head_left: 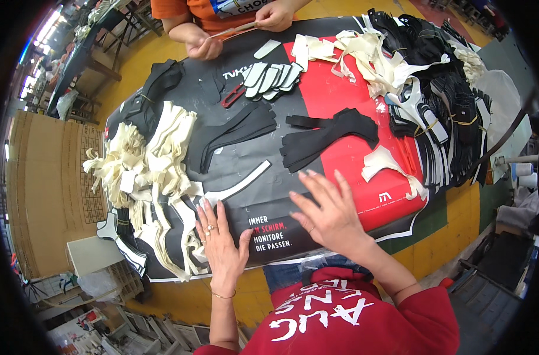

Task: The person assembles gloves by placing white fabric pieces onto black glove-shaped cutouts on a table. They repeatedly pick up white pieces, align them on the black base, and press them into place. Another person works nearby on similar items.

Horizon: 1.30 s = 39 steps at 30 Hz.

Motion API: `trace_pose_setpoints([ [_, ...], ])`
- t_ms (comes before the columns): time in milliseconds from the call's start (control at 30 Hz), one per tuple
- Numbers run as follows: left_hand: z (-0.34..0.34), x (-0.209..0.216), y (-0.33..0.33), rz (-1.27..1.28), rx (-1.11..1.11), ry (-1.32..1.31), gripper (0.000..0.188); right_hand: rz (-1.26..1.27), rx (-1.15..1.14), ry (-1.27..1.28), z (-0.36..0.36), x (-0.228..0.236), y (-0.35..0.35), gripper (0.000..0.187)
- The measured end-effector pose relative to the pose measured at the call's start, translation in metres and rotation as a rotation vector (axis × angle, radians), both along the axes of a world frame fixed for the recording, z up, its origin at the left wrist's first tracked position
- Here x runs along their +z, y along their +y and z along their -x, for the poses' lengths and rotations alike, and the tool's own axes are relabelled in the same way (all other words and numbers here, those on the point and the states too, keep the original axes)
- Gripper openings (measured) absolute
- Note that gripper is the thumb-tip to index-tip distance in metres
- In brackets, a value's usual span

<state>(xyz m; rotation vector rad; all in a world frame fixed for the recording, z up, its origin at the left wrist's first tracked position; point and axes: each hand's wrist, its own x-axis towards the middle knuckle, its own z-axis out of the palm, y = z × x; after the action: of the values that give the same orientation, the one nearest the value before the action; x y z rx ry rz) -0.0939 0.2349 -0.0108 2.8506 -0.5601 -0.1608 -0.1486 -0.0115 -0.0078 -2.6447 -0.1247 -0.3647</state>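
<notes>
My left hand [221,239] lies flat with its fingers stretched out, a ring on one of them. Its fingertips meet the lower end of a curved white strip with a black edge [241,184], beside a heap of cream fabric pieces [169,151]. My right hand [329,216] is spread and empty, low over the table cover. Just beyond it is a stack of black fabric pieces [331,135]; a single cream piece [387,165] lies to its right. A second fan of black strips [237,133] rests farther left.
Across the table, a person in orange [245,26] holds a thin strip in both hands. White black-edged pieces [272,80] lie by a red thread snipper [232,96]. Bundled black pieces [441,118] crowd the right edge. A cardboard box [50,189] stands at the left.
</notes>
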Motion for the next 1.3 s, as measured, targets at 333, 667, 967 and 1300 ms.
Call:
trace_pose_setpoints([
  [333, -0.016, -0.012, -0.022, 0.126, -0.011, 0.025, 0.077, -0.020, -0.500, -0.127, 0.002, 0.033, -0.097, 0.021],
  [667, -0.001, -0.010, -0.075, 0.424, -0.221, -0.065, 0.049, -0.106, -0.558, 0.034, 0.025, 0.013, -0.117, 0.035],
  [967, -0.004, -0.003, -0.131, 0.504, -0.430, 0.037, 0.049, -0.189, -0.401, 0.056, 0.005, -0.002, -0.112, 0.020],
  [1300, 0.002, -0.019, -0.188, 0.425, -0.575, 0.040, 0.052, -0.174, -0.333, -0.068, 0.007, -0.002, -0.120, 0.009],
])
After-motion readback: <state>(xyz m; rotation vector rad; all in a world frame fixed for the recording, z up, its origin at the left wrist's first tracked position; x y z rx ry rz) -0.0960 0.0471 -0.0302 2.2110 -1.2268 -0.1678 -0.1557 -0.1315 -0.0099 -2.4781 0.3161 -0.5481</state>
